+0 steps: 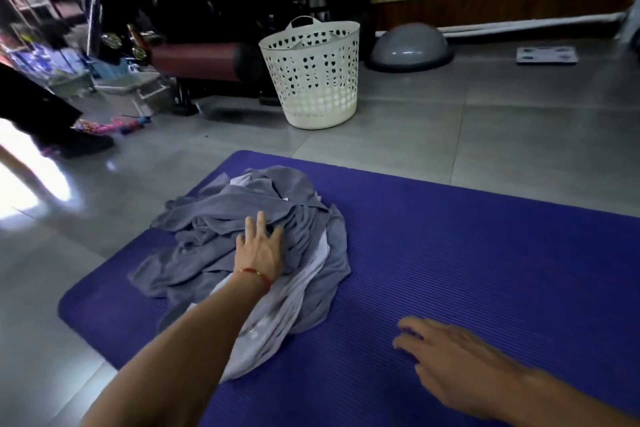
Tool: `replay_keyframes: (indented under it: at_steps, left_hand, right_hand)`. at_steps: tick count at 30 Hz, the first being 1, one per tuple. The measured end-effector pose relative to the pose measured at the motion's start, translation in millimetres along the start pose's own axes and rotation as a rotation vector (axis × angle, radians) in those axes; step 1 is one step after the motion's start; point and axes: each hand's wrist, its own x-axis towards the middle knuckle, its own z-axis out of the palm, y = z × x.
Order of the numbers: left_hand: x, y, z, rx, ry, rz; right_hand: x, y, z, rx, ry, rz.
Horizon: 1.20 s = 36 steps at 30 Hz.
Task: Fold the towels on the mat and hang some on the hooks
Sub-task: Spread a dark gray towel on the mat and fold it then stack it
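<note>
Early days on this one: the grey towels (249,246) lay in one crumpled heap on the left end of the purple exercise mat (485,253), nothing squared off, nothing stacked. A paler towel showed among the darker grey folds and trailed toward the near edge of the mat. By my reading, not a single fold had been made.

The left hand (259,248) was out on top of the pile, fingers spread and resting on the cloth, the tips perhaps dipping into a crease, though no real grasp on anything showed. A red string bracelet (258,274) sat at that wrist. The right hand (446,360) hung flat and relaxed at the bare mat to the right of the heap, holding nothing; whether it touched the mat I could not tell.

Behind the mat, on the tiled floor (415,121), a white perforated laundry basket (315,76) stood upright, well apart from the towels. No hooks were anywhere in view, so the hanging was all still to come. Left to do, as I judged it: pull one towel free, spread it, fold it, and repeat for the rest.
</note>
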Motion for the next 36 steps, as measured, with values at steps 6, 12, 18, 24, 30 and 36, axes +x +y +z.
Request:
replay_keyframes:
  at_steps: [6, 12, 18, 24, 30, 36]
  left_hand:
    - [73, -7, 3, -0.138, -0.338, -0.095]
    - [24, 9, -1, -0.41, 0.2, -0.097]
    - [-63, 47, -34, -0.83, 0.318, -0.004]
    - [-188, 115, -46, -1.155, 0.13, 0.097]
    - [-254, 132, -30, -1.048, -0.021, 0.215]
    - [-238, 120, -13, -0.674, 0.12, 0.387]
  right_hand:
    - [-32, 20, 26, 0.022, -0.026, 0.09]
    - [-39, 33, 39, 0.148, 0.11, 0.184]
    - [-17, 33, 30, 0.583, 0.221, 0.247]
    - [10, 5, -2, 1.805, 0.036, 0.235]
    - [17, -14, 23, 1.735, 0.062, 0.278]
    - [-47, 49, 40, 0.929, 0.109, 0.193]
